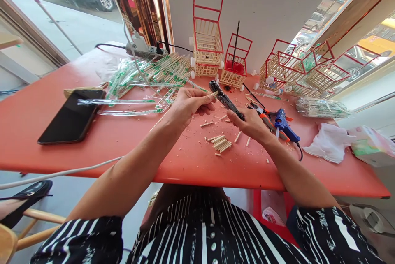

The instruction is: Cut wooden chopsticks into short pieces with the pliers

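Observation:
My left hand (189,107) pinches a thin wooden stick (215,94), probably a chopstick. The stick's right end meets the head of a black hand tool (227,103), whose exact kind I cannot make out. Around the tool's handle, the fingers of my right hand (251,125) are closed. Short cut stick pieces (221,142) lie in a small heap below my hands, with crumbs and single pieces scattered about. Beside my right hand lie pliers with orange-and-black handles (271,124) and a blue glue gun (284,123).
Small stick-built carts with red frames (208,42) stand along the wall. Wrapped chopsticks (154,75) are piled at the back left, near a power strip (145,48). A black phone (72,116) lies left; a white cloth (328,142) lies right on the red table (185,165).

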{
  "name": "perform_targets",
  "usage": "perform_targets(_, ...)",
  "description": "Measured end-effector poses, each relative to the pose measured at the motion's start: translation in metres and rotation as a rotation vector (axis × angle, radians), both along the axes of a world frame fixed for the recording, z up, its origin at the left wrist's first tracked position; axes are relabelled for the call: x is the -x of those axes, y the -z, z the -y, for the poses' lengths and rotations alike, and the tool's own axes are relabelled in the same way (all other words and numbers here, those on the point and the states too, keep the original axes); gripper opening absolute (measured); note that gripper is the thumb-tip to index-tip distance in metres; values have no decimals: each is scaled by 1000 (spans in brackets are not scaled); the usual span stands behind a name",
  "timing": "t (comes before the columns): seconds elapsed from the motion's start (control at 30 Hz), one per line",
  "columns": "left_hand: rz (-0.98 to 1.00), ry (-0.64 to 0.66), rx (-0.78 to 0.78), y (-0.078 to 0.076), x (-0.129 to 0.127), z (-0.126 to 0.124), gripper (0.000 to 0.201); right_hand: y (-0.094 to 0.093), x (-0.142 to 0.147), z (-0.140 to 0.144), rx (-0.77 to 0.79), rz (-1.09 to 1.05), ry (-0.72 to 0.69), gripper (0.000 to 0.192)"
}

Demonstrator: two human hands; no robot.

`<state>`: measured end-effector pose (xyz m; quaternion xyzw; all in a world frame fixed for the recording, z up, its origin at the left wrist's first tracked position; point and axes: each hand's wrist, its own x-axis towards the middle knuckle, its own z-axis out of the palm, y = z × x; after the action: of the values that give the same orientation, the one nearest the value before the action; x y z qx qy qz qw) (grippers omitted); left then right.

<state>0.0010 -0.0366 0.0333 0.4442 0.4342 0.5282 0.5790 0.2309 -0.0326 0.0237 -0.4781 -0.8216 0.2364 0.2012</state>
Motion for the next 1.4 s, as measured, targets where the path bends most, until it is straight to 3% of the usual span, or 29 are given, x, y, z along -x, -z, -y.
perform_targets(0.3,-10,13,10,1,1,-1,35,4,9,4,-48,44,92,84)
perform_targets(0.57,13,12,-20,-1,-1,0,36,8,13,6,-162,-23,82,75)
perform_targets(0.9,-24,-11,-51,-4,-4,5,38,10,16,2,-254,-78,121,79)
perform_targets(1.1,56,32,-64,0,-2,3,35,8,5,-6,-25,-289,283,80)
perform_targets(1.23,29,154,-16,4,0,0,33,7,1,-6,77,-360,259,80)
perform_targets(1.33,-125,215,-24,5,2,0,28,5,2,-4,85,-340,201,81)
perform_targets(1.4,-368,221,-95,6,1,1,21,4,3,-3,80,-322,180,81)
